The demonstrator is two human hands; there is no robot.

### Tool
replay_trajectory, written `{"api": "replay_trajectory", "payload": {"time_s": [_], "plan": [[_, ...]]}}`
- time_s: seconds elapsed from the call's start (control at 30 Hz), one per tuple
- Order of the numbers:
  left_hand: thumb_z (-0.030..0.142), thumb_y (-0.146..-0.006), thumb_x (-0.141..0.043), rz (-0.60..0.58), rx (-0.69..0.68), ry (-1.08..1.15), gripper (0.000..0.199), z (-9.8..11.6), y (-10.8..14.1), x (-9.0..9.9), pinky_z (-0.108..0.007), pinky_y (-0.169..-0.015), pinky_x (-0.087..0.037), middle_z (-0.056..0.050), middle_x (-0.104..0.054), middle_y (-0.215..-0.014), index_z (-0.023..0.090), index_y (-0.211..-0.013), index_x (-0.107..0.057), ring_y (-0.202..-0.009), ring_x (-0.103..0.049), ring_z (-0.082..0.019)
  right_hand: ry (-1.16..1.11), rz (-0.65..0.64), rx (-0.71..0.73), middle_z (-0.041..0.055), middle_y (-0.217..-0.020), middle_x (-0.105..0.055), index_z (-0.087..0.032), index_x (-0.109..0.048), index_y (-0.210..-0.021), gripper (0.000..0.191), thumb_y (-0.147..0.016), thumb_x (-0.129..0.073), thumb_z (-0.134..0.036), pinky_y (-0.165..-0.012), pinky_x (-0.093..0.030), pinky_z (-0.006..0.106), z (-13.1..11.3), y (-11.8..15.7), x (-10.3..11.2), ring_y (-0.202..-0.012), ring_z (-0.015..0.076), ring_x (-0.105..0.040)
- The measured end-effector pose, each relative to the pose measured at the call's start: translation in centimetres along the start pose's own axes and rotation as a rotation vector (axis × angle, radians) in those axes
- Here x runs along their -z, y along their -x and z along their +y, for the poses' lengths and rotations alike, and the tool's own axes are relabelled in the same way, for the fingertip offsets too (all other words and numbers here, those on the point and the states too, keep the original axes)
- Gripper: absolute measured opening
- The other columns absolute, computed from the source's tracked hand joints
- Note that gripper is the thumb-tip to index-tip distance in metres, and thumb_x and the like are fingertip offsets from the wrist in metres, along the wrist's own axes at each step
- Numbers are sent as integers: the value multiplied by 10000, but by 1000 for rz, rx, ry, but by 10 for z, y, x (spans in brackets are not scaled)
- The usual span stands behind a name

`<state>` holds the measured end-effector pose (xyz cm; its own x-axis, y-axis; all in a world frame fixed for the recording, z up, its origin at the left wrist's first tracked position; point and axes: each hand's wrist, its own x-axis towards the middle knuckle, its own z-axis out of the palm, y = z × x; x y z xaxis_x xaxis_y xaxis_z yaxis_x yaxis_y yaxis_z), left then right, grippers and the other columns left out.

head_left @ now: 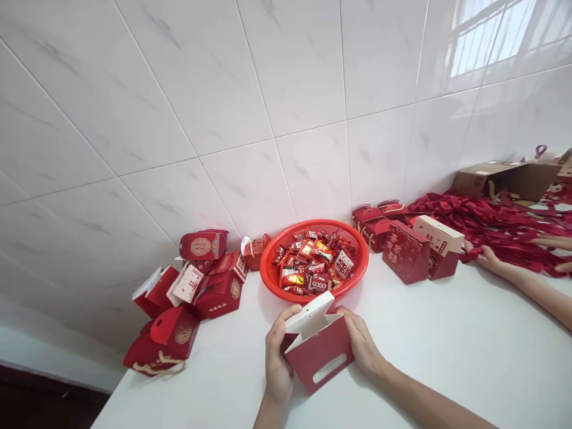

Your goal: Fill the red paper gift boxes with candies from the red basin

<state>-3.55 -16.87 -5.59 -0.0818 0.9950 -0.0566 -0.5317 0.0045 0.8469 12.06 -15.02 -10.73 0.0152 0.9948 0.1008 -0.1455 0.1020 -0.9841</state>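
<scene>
Between my two hands is a red gift box (pixel 319 357) with a white inside, its top open and an oval window in the side facing me. My left hand (pixel 277 354) grips its left side, the thumb near the raised white flap. On the opposite side, my right hand (pixel 364 342) is closed round the box's right edge. Just beyond the box stands a red plastic basket (pixel 267 271) with wrapped sweets (pixel 313 262) in it. I cannot see the bottom of the box's inside.
Several red gift boxes (pixel 218 292) are heaped at the left table edge. Two boxes (pixel 406 253) stand right of the basket. Another person's hands (pixel 489 260) touch dark red ribbons (pixel 469 220) at the right, near a cardboard box (pixel 504 176). A tiled wall (pixel 308 161) runs behind.
</scene>
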Motion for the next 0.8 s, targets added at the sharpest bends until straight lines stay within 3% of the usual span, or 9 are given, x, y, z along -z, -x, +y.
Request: {"api": "replay_trajectory", "payload": {"time_s": [0.27,0.43,0.53,0.7,0.8], "plan": [[532,-759,-704,-34,95,53,486,0,5,-3,-394,-773,-555,-124,-759,-978,144,-1049,-734,-890,-714,-324,-38,11,-15,2,-712,-548,-225,-466,-685,391,-899,-446,-551,-650,-403,284,-1,0,0,-680,176,-473],[627,-750,-650,-14,-24,0,566,10,-1,-2,-402,-814,-551,-113,-758,-985,156,-1054,-733,-978,-690,-333,-19,17,-12,0,-700,-553,-225,-476,-678,405,-900,-425,-560,-664,-408,292,-2,-1,1,-679,177,-477],[667,-759,-592,-4,-149,-118,578,26,-19,-1,-386,-806,-547,-101,-753,-964,162,-998,-739,-961,-685,-308,5,14,-6,12,-724,-593,-220,-504,-684,423,-907,-409,-566,-675,-418,298,-1,-2,1,-704,186,-503],[543,-722,-638,5,-304,-386,401,56,-62,-7,-372,-783,-528,-94,-730,-764,157,-788,-724,-814,-683,-267,38,7,9,28,-738,-619,-212,-532,-693,452,-905,-401,-588,-690,-427,307,1,-3,1,-729,197,-522],[449,-679,-702,-105,-304,-698,289,68,-85,-19,-354,-821,-508,-92,-751,-804,173,-752,-745,-842,-680,-272,30,-1,-6,23,-733,-606,-212,-531,-701,452,-908,-396,-590,-686,-418,305,2,-3,1,-724,195,-515]]}}
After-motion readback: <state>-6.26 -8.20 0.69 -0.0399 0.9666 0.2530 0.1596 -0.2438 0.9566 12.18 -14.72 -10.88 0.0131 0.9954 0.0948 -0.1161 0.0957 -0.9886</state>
